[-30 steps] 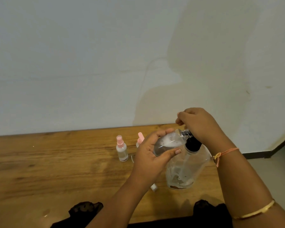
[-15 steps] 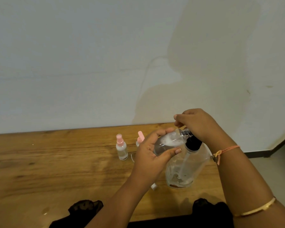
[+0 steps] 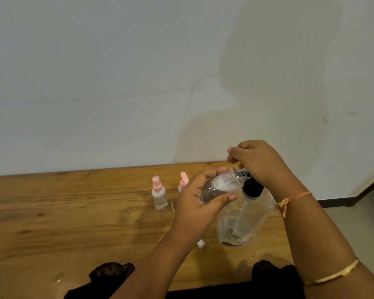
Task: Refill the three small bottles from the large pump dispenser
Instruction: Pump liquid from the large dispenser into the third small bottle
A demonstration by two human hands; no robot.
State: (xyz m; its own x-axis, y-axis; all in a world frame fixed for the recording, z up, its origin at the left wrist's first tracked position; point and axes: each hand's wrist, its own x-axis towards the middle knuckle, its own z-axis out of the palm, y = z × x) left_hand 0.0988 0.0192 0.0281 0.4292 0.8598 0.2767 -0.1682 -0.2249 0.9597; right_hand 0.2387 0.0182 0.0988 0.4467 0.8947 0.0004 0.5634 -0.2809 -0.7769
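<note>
A large clear pump dispenser (image 3: 244, 221) with a black collar stands on the wooden table (image 3: 73, 216), nearly empty. My right hand (image 3: 257, 162) is closed over its pump head, which it hides. My left hand (image 3: 199, 203) grips a small clear bottle (image 3: 220, 186), tilted on its side with its open neck up against the pump's spout. Two more small bottles stand behind my left hand: one with a pink spray top (image 3: 159, 194), and another pink-topped one (image 3: 183, 180) mostly hidden by my fingers.
A small white cap (image 3: 201, 243) lies on the table below my left wrist. A pale wall rises directly behind the table. The table's right end is near the dispenser, with floor beyond. Dark cloth (image 3: 108, 275) lies at the near edge.
My right hand has lifted slightly on the pump head. The left hand, small bottle and dispenser have barely moved.
</note>
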